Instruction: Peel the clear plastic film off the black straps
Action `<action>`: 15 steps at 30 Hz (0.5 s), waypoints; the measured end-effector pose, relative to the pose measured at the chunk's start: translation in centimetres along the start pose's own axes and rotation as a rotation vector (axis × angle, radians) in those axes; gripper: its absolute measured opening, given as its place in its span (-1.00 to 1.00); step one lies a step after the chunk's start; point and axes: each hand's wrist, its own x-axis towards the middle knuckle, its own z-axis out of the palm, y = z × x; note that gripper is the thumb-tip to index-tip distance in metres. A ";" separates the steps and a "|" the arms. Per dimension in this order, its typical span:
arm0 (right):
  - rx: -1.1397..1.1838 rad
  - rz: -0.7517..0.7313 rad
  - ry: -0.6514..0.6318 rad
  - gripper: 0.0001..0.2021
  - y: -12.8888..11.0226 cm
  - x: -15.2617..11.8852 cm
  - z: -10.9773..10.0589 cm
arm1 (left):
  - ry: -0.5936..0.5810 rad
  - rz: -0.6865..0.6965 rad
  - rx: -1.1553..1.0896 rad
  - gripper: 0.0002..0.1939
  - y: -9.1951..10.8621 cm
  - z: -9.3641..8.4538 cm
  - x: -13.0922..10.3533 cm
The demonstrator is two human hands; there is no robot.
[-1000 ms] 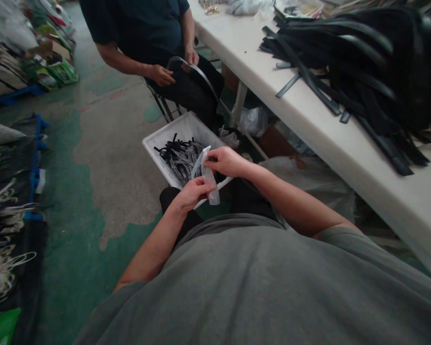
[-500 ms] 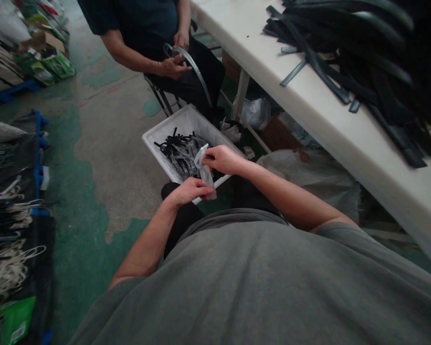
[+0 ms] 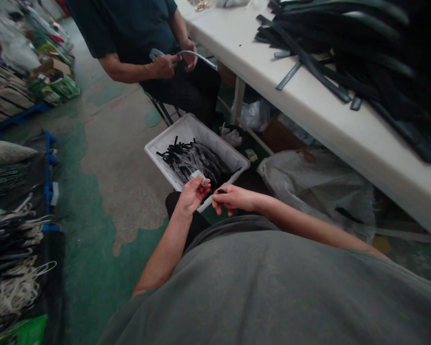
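My left hand [image 3: 193,195] is closed on a piece of clear plastic [image 3: 198,177], perhaps a small bag, which sticks up past the thumb. Just right of it, my right hand [image 3: 233,199] pinches a small black piece [image 3: 221,191]; most of that piece is hidden by the fingers. Both hands are over the near rim of a white plastic bin [image 3: 158,162]. Inside the bin lie many black strips [image 3: 179,146], some wrapped in clear plastic.
Across the bin sits a co-worker [image 3: 136,28], holding a long curved strip [image 3: 196,53] in both hands. A white table [image 3: 309,112] on the right bears a heap of black strips [image 3: 362,52]. White sacking [image 3: 283,175] lies beneath it. Blue pallets [image 3: 48,177] with bundled goods stand left.
My right hand has let go of the clear plastic and moved down and right, now with a black piece. The left hand keeps the plastic, raised slightly. The co-worker's strip has shifted.
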 end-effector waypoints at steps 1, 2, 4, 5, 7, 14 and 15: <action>-0.005 -0.002 0.010 -0.70 -0.1 0.0 0.1 | -0.001 0.000 0.000 -0.64 -0.1 0.1 0.0; -0.003 0.000 0.012 -0.71 -0.2 0.0 0.2 | -0.005 0.001 0.003 -0.65 -0.2 0.1 0.0; 0.021 0.006 0.005 -0.73 -0.4 0.1 0.1 | -0.022 0.014 0.015 -0.66 -0.4 0.3 0.0; 0.038 0.010 0.007 -0.74 -0.5 0.2 0.1 | -0.034 0.024 0.026 -0.66 -0.5 0.4 0.0; 0.069 0.019 0.013 -0.74 -0.4 0.4 -0.1 | -0.068 0.048 0.059 -0.65 -0.6 0.6 -0.1; 0.140 0.034 0.008 -0.79 0.3 0.9 0.0 | -0.223 0.067 0.209 -0.59 -0.8 1.0 -0.7; 0.150 0.037 0.015 -0.80 0.4 0.9 0.0 | -0.231 0.063 0.227 -0.60 -0.9 1.0 -0.8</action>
